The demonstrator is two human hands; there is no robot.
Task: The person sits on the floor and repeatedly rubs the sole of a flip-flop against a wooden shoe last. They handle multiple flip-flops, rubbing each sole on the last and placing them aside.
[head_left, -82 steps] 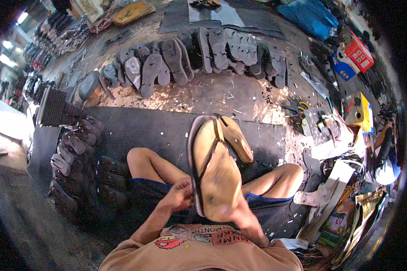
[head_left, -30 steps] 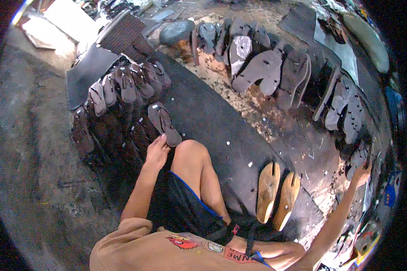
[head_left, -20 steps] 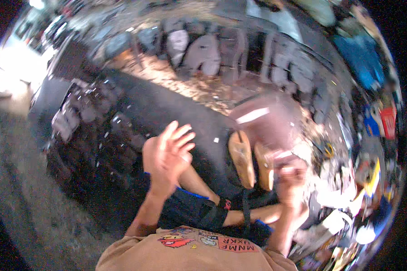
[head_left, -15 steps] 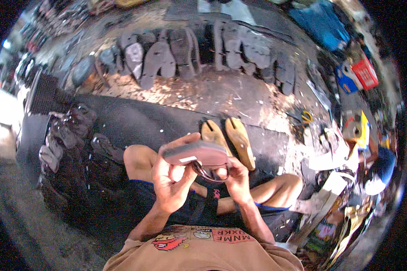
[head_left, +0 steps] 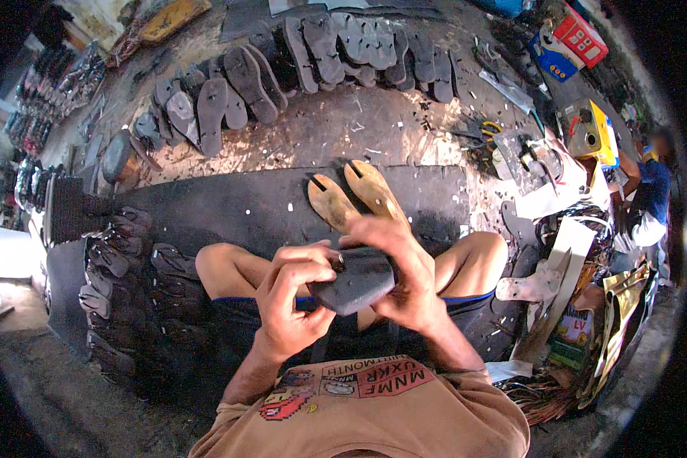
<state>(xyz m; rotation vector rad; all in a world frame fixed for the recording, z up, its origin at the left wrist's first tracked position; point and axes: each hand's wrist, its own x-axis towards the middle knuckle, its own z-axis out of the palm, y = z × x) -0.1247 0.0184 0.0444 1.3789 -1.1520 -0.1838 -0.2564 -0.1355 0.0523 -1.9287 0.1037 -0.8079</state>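
A dark flip-flop (head_left: pixel 357 284) is held between both hands above my lap, one broad dark face showing. My left hand (head_left: pixel 291 294) grips its left side, fingers curled at the upper edge and thumb underneath. Around its right side my right hand (head_left: pixel 411 278) is wrapped, its fingers over the far edge and blurred by motion. The strap is mostly hidden behind the fingers. Just beyond the hands, a pair of wooden foot-shaped lasts (head_left: pixel 370 187), each slotted at the toe, rests on a black mat (head_left: pixel 237 200).
Several dark soles (head_left: pixel 256 80) stand in an arc farther out. Finished-looking flip-flops (head_left: pixel 111 256) are piled at my left. To the right lie yellow-handled scissors (head_left: pixel 490 128), a yellow box (head_left: pixel 597 133), a red-and-blue box (head_left: pixel 576 38) and scraps. Another person (head_left: pixel 649 187) sits at far right.
The flip-flop has turned from its reddish-brown edge and strap loop to a dark broad face. My right hand has moved up over its far edge. The view has shifted slightly.
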